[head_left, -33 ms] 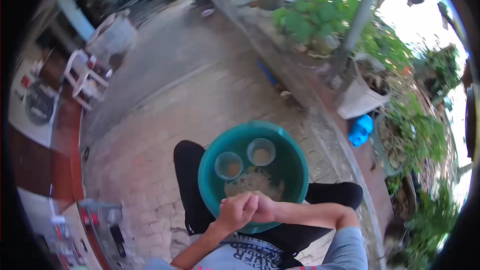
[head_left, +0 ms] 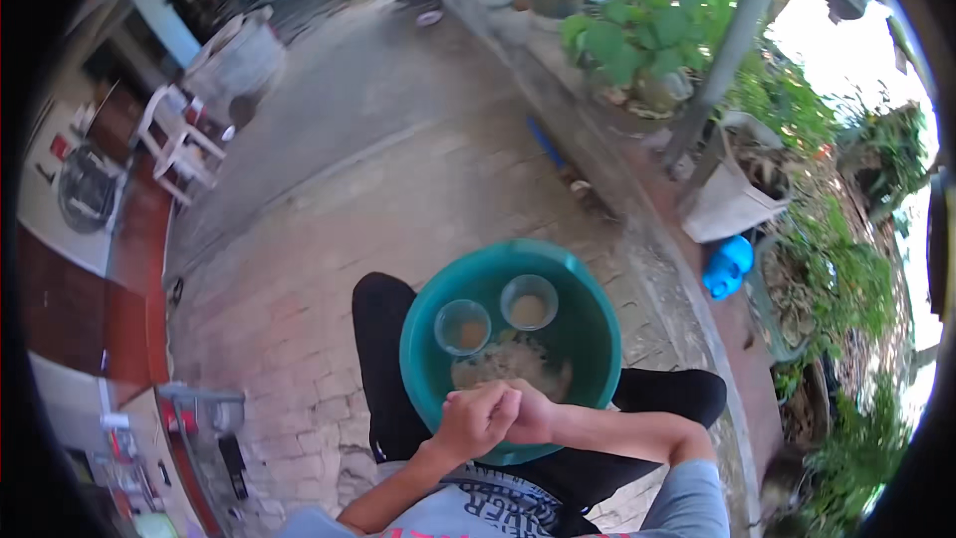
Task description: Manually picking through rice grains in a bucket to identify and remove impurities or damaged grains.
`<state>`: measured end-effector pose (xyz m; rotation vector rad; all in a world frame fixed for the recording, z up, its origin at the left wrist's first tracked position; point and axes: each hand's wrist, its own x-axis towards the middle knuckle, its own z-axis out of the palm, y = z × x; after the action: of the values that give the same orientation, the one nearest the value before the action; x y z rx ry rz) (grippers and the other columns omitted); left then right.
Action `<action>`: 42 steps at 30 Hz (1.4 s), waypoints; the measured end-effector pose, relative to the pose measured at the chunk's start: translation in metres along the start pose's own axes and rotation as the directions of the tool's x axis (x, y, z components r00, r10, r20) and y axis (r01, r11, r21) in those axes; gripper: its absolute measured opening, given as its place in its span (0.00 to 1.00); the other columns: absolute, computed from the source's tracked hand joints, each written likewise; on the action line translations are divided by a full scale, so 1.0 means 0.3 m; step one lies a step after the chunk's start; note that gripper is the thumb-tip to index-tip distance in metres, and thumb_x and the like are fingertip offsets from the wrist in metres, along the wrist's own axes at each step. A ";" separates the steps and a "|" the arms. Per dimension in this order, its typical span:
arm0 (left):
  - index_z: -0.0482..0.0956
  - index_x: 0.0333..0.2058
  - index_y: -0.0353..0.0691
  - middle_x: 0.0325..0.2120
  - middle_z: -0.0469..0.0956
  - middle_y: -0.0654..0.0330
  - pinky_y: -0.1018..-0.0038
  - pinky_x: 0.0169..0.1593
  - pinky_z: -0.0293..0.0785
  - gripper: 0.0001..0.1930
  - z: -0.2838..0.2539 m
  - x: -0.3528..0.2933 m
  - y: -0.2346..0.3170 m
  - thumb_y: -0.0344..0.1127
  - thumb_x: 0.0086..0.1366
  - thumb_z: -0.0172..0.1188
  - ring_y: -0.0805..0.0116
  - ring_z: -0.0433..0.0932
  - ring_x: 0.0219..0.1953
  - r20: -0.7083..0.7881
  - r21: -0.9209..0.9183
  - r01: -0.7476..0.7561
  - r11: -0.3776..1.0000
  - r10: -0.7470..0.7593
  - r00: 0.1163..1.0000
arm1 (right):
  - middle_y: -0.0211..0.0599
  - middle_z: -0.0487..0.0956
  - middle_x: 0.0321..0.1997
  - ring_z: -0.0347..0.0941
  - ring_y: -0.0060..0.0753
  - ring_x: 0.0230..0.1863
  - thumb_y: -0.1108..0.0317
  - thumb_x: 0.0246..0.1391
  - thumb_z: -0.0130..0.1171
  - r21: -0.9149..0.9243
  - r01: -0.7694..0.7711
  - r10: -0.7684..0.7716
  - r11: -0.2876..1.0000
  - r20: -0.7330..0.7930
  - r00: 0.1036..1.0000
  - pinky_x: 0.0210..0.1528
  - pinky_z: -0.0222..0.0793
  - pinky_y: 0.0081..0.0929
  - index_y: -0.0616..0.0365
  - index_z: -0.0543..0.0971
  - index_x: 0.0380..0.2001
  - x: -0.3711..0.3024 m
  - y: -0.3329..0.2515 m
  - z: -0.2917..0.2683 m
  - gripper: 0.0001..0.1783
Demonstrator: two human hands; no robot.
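Note:
A green plastic basin (head_left: 416, 364) rests between my black-trousered legs. Inside it, two clear plastic cups (head_left: 462, 327) stand side by side toward the far wall, each with a little tan stuff at the bottom. Below the cups lies a heap of pale, crumbly material (head_left: 508, 363). My left hand (head_left: 476, 420) and my right hand (head_left: 532, 412) are pressed together over the basin's near side, fingers closed. Whatever may be between the palms is hidden.
A paved floor (head_left: 299, 279) surrounds me. To the right runs a low concrete curb (head_left: 637, 229), with a blue object (head_left: 728, 267), a white planter bag (head_left: 732, 201) and a post beyond. A white plastic chair (head_left: 181, 149) and cabinets stand at left.
The whole scene has shifted slightly to the right in the picture. My hands stay pressed together over the basin, and its contents look the same.

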<state>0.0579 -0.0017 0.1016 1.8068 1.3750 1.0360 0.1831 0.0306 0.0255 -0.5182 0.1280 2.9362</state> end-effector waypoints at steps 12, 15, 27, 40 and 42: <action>0.82 0.32 0.40 0.31 0.81 0.56 0.64 0.40 0.75 0.04 -0.010 0.010 -0.014 0.32 0.63 0.65 0.56 0.81 0.34 0.014 -0.054 -0.032 0.998 0.033 0.999 | 0.40 0.80 0.55 0.77 0.31 0.55 0.58 0.74 0.36 -0.032 0.094 -0.098 0.995 -0.134 0.986 0.62 0.72 0.31 0.65 0.74 0.59 -0.043 -0.069 0.115 0.25; 0.83 0.33 0.39 0.32 0.83 0.57 0.61 0.51 0.75 0.03 -0.032 0.005 -0.014 0.30 0.60 0.66 0.57 0.82 0.39 0.046 0.028 -0.071 0.997 0.070 0.996 | 0.38 0.80 0.54 0.78 0.28 0.53 0.59 0.74 0.37 -0.028 0.100 -0.104 0.995 -0.195 0.975 0.58 0.74 0.29 0.63 0.74 0.57 -0.022 -0.065 0.066 0.23; 0.86 0.43 0.35 0.41 0.86 0.52 0.67 0.48 0.81 0.08 -0.056 -0.024 -0.050 0.24 0.65 0.65 0.59 0.86 0.41 0.069 -0.008 0.121 0.993 -0.120 0.990 | 0.51 0.76 0.63 0.74 0.43 0.64 0.61 0.73 0.33 0.055 0.265 -0.235 0.963 -0.319 0.918 0.70 0.67 0.37 0.72 0.70 0.63 -0.078 -0.125 0.070 0.29; 0.87 0.43 0.39 0.27 0.81 0.63 0.80 0.29 0.71 0.10 -0.010 0.024 -0.096 0.27 0.62 0.69 0.75 0.75 0.24 -0.061 -0.032 0.298 0.954 -0.299 0.952 | 0.46 0.77 0.62 0.74 0.37 0.64 0.57 0.75 0.34 -0.027 0.313 -0.308 0.949 -0.279 0.910 0.66 0.71 0.36 0.65 0.71 0.64 -0.116 -0.181 0.091 0.28; 0.87 0.44 0.39 0.25 0.80 0.64 0.80 0.27 0.68 0.11 -0.007 0.027 -0.086 0.26 0.61 0.70 0.77 0.74 0.23 -0.032 -0.036 0.331 0.943 -0.333 0.943 | 0.46 0.77 0.62 0.74 0.37 0.64 0.57 0.75 0.34 -0.017 0.308 -0.301 0.951 -0.273 0.914 0.66 0.71 0.36 0.66 0.71 0.64 -0.121 -0.186 0.083 0.28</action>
<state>0.0450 0.0128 0.0824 1.4716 1.6105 0.9080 0.2178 0.0831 0.0583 -0.8545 0.1070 2.5438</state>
